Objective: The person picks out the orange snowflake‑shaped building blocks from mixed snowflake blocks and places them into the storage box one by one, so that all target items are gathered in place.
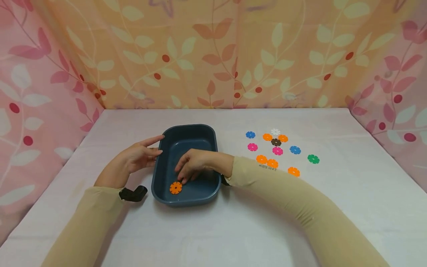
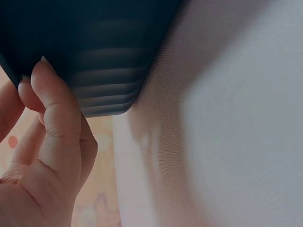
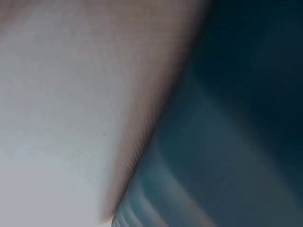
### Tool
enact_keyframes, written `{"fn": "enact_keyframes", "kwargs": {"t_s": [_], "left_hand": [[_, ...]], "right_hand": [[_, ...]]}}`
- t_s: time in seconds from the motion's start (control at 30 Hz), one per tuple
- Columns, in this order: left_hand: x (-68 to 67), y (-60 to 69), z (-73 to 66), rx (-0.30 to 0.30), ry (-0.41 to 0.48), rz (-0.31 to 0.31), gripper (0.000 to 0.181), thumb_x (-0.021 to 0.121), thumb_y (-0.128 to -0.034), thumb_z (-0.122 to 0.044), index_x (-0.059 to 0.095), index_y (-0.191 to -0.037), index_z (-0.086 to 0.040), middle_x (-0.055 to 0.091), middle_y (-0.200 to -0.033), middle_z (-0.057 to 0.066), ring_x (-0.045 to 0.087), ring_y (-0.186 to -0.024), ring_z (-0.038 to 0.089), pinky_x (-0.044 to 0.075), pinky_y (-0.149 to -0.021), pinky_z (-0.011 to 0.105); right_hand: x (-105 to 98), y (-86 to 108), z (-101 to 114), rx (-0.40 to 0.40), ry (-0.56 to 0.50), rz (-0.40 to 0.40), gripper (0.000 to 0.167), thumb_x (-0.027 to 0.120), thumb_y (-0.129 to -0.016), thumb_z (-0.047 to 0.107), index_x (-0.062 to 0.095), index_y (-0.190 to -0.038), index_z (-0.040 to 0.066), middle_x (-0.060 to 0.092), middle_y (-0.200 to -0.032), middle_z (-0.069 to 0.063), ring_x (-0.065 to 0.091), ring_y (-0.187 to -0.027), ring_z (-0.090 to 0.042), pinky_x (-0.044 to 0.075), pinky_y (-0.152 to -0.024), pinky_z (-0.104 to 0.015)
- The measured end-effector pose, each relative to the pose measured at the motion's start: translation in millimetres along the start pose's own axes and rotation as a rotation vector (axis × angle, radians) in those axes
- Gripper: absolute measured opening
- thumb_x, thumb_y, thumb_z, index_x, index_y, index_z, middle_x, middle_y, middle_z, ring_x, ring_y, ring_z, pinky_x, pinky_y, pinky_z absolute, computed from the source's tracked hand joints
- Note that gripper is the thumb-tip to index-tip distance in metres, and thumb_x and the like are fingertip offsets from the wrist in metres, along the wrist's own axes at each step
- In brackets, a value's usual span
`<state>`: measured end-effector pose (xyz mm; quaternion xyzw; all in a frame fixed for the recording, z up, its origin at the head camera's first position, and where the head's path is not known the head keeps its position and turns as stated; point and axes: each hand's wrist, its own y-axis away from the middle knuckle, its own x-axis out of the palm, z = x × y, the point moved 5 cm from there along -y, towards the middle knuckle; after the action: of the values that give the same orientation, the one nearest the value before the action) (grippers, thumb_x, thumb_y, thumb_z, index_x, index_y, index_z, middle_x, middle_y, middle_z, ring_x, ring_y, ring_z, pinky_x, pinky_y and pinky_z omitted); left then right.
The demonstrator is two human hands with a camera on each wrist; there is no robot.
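Note:
A dark blue basin (image 1: 186, 203) holds an orange notched disc (image 1: 175, 187) near its front left. My right hand (image 1: 197, 163) reaches in over the right rim with bent fingers, the tips at the disc's upper right edge; a small dark spot shows between them, too small to identify. My left hand (image 1: 138, 155) touches the basin's left side with fairly straight fingers. In the left wrist view, fingertips of the left hand (image 2: 52, 137) rest against the outer wall of the basin (image 2: 109, 61). The right wrist view shows only the basin's outside (image 3: 189, 165) and the cloth, no fingers.
Right of the basin, several flat notched discs lie scattered on the white cloth (image 1: 233, 230): orange, a blue one (image 1: 250, 135), a pink one (image 1: 252, 147), a white one (image 1: 275, 132), a dark one (image 1: 276, 142) and a green one (image 1: 313, 159). Patterned curtains stand behind.

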<state>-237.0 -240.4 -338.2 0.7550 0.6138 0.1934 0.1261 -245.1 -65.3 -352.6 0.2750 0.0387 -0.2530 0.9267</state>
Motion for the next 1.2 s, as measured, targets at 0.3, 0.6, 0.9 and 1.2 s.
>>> {"fn": "enact_keyframes", "kwargs": {"t_s": [0.3,0.6,0.9,1.2], "left_hand": [[-1.0,1.6,0.7,0.007,0.007,0.009,0.074,0.053,-0.0967,0.003,0.015,-0.157,-0.016,0.064,-0.096,-0.001,0.062,-0.078,0.012,0.053,-0.075,0.028],[-1.9,1.5,1.7,0.008,0.006,0.019,0.073,0.052,-0.0974,0.003,0.014,-0.157,-0.015,0.064,-0.096,-0.001,0.064,-0.081,0.013,0.054,-0.076,0.029],[-1.3,-1.3,0.3,0.006,-0.008,0.037,0.073,0.051,-0.0973,0.004,0.012,-0.157,-0.013,0.065,-0.091,-0.001,0.063,-0.079,0.013,0.053,-0.075,0.029],[-0.2,-4.7,-4.2,0.012,-0.047,0.025,0.073,0.053,-0.0964,0.004,0.015,-0.157,-0.013,0.066,-0.091,-0.001,0.063,-0.077,0.013,0.054,-0.075,0.029]], "right_hand": [[8,1.0,3,-0.04,0.018,0.131,0.029,0.06,-0.094,0.0,0.061,-0.123,-0.003,0.072,-0.101,-0.012,0.07,-0.087,-0.019,0.054,-0.075,-0.031],[3,0.3,4,-0.09,-0.133,0.099,0.034,0.059,-0.095,-0.001,0.056,-0.128,-0.005,0.071,-0.105,-0.015,0.069,-0.091,-0.02,0.053,-0.077,-0.033],[-13,23.2,12,-0.172,-0.21,0.045,0.04,0.06,-0.095,0.001,0.052,-0.133,-0.007,0.07,-0.104,-0.016,0.07,-0.093,-0.024,0.053,-0.085,-0.039],[-47,67.1,11,-0.224,-0.222,-0.045,0.044,0.059,-0.094,0.0,0.047,-0.136,-0.009,0.07,-0.104,-0.014,0.069,-0.092,-0.023,0.05,-0.091,-0.039]]}}
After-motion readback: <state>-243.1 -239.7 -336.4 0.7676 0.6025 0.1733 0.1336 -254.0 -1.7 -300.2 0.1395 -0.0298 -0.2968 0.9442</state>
